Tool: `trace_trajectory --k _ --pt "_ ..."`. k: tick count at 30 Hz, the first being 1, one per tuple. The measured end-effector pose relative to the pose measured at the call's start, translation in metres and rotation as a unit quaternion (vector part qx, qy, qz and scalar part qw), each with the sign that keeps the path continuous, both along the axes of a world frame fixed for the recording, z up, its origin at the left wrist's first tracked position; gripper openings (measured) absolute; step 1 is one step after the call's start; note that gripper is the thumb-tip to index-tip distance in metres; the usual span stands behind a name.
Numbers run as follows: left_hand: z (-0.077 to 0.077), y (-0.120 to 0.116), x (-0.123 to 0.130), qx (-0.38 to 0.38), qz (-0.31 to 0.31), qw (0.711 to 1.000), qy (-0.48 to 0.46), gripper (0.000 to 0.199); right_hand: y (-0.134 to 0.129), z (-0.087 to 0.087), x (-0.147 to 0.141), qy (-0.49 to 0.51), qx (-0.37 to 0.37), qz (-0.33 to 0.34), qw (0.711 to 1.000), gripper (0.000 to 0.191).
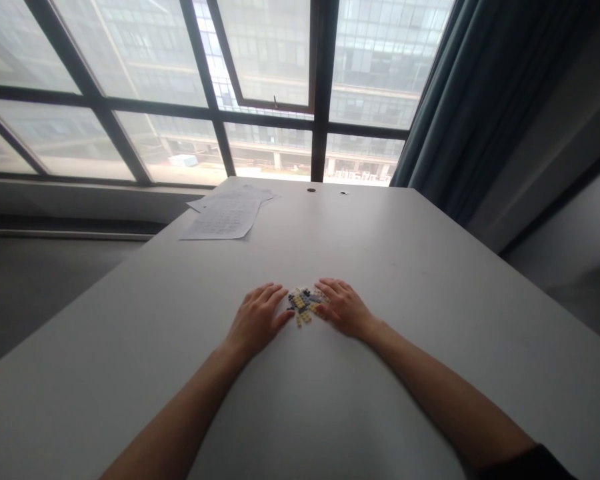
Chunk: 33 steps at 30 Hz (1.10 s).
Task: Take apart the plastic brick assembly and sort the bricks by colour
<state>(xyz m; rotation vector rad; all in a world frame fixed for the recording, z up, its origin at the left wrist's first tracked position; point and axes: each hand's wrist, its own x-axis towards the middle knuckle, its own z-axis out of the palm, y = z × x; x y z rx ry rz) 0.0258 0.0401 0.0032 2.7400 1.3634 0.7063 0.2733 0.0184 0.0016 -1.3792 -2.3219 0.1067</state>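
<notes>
A small pile of building bricks [300, 301], in yellow, grey, white and dark colours, lies on the white table [330, 400] between my two hands. My left hand [261, 317] rests palm down at the pile's left side, its fingers spread and its thumb beside a dark piece. On the other side, my right hand [344, 308] lies flat with its fingers apart, its fingertips and thumb over the pile's right edge. Some pieces near the right fingers are partly hidden. Neither hand grips anything.
Printed paper sheets [225, 217] overlap at the table's far left. Near the far edge are a dark round spot [311, 190] and a small white item [345, 193]. Behind the table stand framed windows [275, 53], with a dark curtain [455, 107] at the right.
</notes>
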Motion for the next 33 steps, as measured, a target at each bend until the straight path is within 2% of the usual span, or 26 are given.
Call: trace_trajectory --k 5,9,13,21,27,30,33 --pt "0.009 -0.018 0.012 0.017 -0.043 0.999 -0.013 0.027 -0.027 -0.002 0.01 0.034 0.019 -0.033 0.999 0.036" --pt "0.01 -0.022 0.03 0.028 0.018 0.999 -0.028 0.035 -0.042 -0.002 0.011 0.052 0.031 -0.053 0.997 0.032" --pt "0.01 -0.017 0.042 0.027 0.064 0.997 -0.022 0.026 -0.042 -0.001 0.009 0.064 0.029 -0.075 0.995 0.03" --pt "0.005 -0.008 0.05 -0.013 0.061 0.997 -0.055 0.022 -0.04 0.0 0.01 0.061 0.032 -0.075 0.995 0.028" --pt "0.012 -0.004 0.044 -0.011 0.06 0.995 -0.084 0.02 -0.04 -0.002 0.011 0.068 0.033 -0.076 0.994 0.028" --pt "0.021 -0.006 0.032 -0.005 0.057 0.993 -0.106 0.021 -0.039 -0.003 0.011 0.07 0.031 -0.077 0.994 0.028" --pt "0.026 -0.016 0.016 -0.008 0.023 0.993 -0.112 0.023 -0.039 -0.003 0.012 0.072 0.031 -0.077 0.994 0.028"
